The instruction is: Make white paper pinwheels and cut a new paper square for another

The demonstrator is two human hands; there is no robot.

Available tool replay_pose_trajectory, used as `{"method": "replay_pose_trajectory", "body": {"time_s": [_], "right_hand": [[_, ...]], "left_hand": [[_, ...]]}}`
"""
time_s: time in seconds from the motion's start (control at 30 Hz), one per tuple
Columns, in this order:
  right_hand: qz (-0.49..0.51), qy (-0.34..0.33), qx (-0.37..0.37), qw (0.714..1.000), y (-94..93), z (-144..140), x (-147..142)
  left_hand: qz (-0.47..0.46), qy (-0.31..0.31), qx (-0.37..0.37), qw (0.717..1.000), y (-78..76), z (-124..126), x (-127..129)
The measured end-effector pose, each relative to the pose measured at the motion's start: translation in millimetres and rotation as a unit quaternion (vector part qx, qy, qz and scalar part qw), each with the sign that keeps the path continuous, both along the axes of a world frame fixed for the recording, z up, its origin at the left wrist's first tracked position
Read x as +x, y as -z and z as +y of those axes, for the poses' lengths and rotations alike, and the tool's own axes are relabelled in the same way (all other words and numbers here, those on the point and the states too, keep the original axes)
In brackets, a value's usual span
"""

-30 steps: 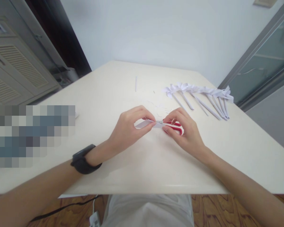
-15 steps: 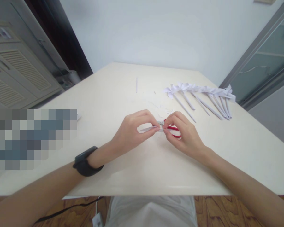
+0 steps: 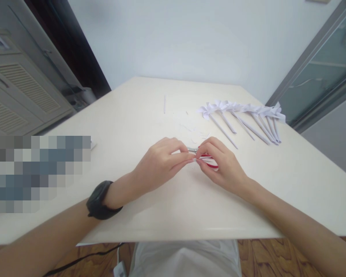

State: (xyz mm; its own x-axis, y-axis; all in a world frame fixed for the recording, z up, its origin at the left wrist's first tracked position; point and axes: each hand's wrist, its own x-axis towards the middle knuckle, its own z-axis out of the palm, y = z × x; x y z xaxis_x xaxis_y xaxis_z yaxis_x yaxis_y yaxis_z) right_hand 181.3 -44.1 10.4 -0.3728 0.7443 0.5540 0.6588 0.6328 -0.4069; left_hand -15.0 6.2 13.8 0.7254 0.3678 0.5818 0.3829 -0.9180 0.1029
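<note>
Over the middle of the table, my left hand (image 3: 161, 159) and my right hand (image 3: 223, 159) meet at the fingertips, both pinched. Between them is a small white piece of paper (image 3: 207, 158), mostly hidden by the fingers; a narrow end shows inside the right hand's grip. Just behind the fingertips lies a pair of scissors (image 3: 192, 149) with red handles, partly covered by my right hand. White paper flowers (image 3: 239, 108) with rolled paper stems lie in a row to the right, beyond my right hand.
A thin paper roll (image 3: 165, 104) lies toward the back of the white table (image 3: 173, 215). Small paper scraps (image 3: 187, 127) are scattered behind the scissors. A blurred-out patch (image 3: 37, 173) covers something at the left. The wall (image 3: 173, 42) rises behind the table.
My left fingers have straightened and pressed closer together, and the paper that showed between them is now hidden. The view has shifted slightly; the other things lie as before.
</note>
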Motion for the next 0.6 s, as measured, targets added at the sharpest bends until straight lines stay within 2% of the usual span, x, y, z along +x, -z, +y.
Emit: {"method": "replay_pose_trajectory", "body": {"time_s": [0.1,0.2,0.4,0.6], "right_hand": [[-0.008,-0.019,0.009,1.000,2.0,-0.2,-1.1],[-0.009,-0.020,0.021,1.000,2.6,-0.9,-2.0],[-0.006,-0.006,0.028,1.000,0.0,-3.3,-1.9],[0.001,0.006,0.015,1.000,-7.9,-8.4,-5.7]], "left_hand": [[0.009,0.013,0.029,0.999,4.2,-0.5,0.7],[-0.007,0.022,0.027,0.999,4.9,-1.8,1.9],[-0.042,0.027,-0.022,0.999,-1.1,-5.7,4.2],[-0.092,0.041,-0.129,0.987,-9.6,-9.3,4.1]]}}
